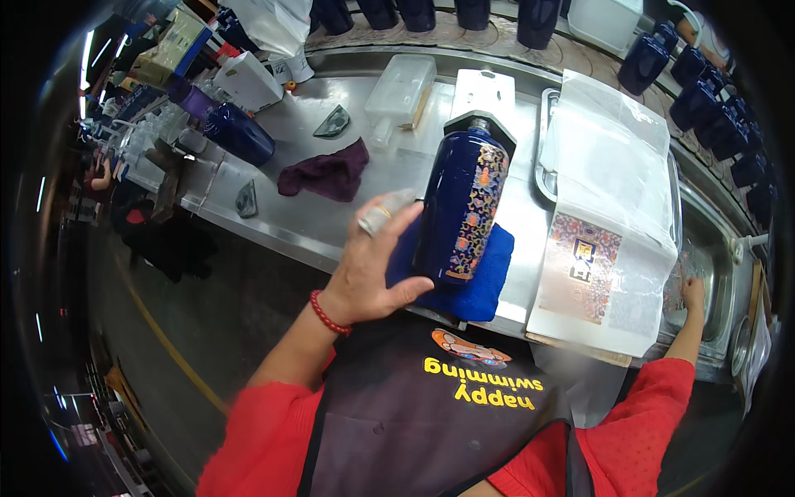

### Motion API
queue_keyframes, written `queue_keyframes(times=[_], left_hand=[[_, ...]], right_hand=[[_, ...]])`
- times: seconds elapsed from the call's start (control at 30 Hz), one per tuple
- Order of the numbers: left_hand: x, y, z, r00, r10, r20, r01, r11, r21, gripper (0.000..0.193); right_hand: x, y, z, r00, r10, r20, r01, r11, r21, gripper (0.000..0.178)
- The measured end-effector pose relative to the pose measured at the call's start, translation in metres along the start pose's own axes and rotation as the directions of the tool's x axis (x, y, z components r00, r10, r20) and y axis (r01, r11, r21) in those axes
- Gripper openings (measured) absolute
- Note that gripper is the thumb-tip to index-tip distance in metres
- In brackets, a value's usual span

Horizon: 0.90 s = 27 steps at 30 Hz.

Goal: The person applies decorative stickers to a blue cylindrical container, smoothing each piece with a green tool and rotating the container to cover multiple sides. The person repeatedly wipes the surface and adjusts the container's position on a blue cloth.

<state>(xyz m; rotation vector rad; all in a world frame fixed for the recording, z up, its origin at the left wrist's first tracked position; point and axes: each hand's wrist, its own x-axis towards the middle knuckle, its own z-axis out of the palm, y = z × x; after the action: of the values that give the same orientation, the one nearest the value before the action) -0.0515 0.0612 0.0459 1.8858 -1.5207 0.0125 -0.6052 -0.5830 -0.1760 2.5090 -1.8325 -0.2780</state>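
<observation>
Our glossy blue bottle [451, 207], over the blue cloth [489, 286], looks heavy, slippery, breakable, best held by its plain side, where our left hand [367, 269] rests; whether it or our right hand [694, 293] grips, we cannot tell

Bottle [454, 207] mid-table [389, 170], over towel [490, 290] at near edge; left hand [368, 269] at bottle's left side. Stand [484, 89] just far of bottle, plastic box [402, 87] left of stand. Rag [327, 171] left of bottle; one flat piece [333, 123] far of rag, another left of it. Second bottle [238, 132] farther left. Right of bottle: paper sheets [613, 199] overlapping tray [546, 157]. Sink [717, 253] right of sheets, right hand [694, 294] there. Bottle row [473, 12] along far side, beyond table.
</observation>
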Motion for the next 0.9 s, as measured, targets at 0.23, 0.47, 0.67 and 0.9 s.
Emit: queue_keyframes(times=[0.23,0.47,0.67,0.9], left_hand=[[-0.013,-0.025,0.022,0.997,0.066,-0.026,-0.058,0.972,0.229,0.074],[0.006,-0.007,0.014,0.959,0.273,0.075,-0.281,0.89,0.359,0.081],[0.0,-0.028,0.026,0.985,0.171,-0.016,-0.161,0.951,0.263,0.089],[0.011,-0.031,0.016,0.982,0.187,0.008,-0.187,0.977,0.103,0.103]], right_hand=[[-0.045,-0.06,-0.13,0.967,0.112,-0.23,-0.19,0.916,-0.353,0.03],[-0.14,-0.17,-0.285,0.783,-0.329,-0.528,0.265,0.944,-0.195,0.012],[-0.211,-0.277,-0.356,0.681,-0.514,-0.522,0.592,0.806,-0.022,0.012],[-0.292,-0.392,-0.393,0.455,-0.713,-0.533,0.866,0.495,0.078,0.012]])
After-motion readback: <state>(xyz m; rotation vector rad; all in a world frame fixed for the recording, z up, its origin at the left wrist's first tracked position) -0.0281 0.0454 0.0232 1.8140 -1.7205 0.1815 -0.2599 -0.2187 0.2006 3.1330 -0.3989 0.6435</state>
